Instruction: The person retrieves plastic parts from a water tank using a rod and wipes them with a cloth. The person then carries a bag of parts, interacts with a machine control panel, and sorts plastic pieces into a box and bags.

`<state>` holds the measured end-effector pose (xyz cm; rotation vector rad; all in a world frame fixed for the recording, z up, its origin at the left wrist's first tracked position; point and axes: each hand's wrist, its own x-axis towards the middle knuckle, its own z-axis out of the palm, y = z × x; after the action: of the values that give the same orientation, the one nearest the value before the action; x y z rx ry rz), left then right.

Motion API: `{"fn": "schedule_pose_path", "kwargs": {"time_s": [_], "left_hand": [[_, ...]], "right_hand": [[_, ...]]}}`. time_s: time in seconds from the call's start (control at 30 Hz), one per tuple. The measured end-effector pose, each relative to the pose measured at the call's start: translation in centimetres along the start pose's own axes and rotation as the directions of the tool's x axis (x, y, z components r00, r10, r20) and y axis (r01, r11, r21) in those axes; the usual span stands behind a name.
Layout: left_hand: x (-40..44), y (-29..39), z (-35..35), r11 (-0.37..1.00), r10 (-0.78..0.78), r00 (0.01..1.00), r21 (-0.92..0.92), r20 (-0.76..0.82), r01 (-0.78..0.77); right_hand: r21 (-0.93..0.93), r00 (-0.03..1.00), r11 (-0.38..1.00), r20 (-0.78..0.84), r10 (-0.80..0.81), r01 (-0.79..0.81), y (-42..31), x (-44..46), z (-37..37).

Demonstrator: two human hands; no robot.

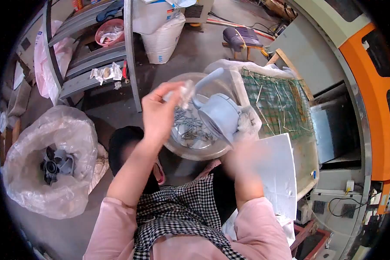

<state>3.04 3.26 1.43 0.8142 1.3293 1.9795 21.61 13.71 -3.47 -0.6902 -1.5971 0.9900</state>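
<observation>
My left hand is raised over the left side of a round basin, its fingers closed on a crumpled whitish wad; cloth or thin plastic, I cannot tell which. To its right, a light blue-grey plastic part with a cup-shaped body and a long curved arm lies tilted over the basin's right side. My right hand is smeared by motion near the part's lower tip; whether it grips the part cannot be made out. Several thin grey sticks lie in the basin.
A plastic-lined bag with grey parts stands at left. A metal rack and a white sack are behind. Right of the basin are a white board, green netting and an orange-edged machine.
</observation>
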Motion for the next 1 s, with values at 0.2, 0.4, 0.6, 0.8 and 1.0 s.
{"fn": "schedule_pose_path", "kwargs": {"time_s": [0.2,0.4,0.6,0.8,1.0], "left_hand": [[-0.8,-1.6,0.7,0.778,0.328,0.906,0.467,0.269,-0.420],[1.2,-2.8,-2.6,0.933,-0.157,0.974,-0.349,-0.162,0.093],[1.2,-3.3,-3.6,0.882,-0.200,0.968,-0.458,-0.155,0.109],[0.5,-2.8,-2.7,0.822,-0.246,0.967,-0.542,-0.060,0.176],[0.7,-2.7,-2.9,0.833,-0.207,0.977,-0.534,-0.058,0.145]], "right_hand": [[0.083,0.993,0.989,0.007,0.122,-0.122,-0.9,-0.4,0.2],[-0.070,0.983,0.981,0.057,-0.175,0.178,1.4,1.2,-2.0],[-0.118,0.995,0.988,-0.017,0.096,-0.097,3.0,0.8,-3.7],[0.792,0.948,0.555,0.088,0.306,-0.253,7.1,0.6,-3.4],[0.198,0.986,0.980,-0.169,0.008,0.026,3.7,0.8,-2.0]]}}
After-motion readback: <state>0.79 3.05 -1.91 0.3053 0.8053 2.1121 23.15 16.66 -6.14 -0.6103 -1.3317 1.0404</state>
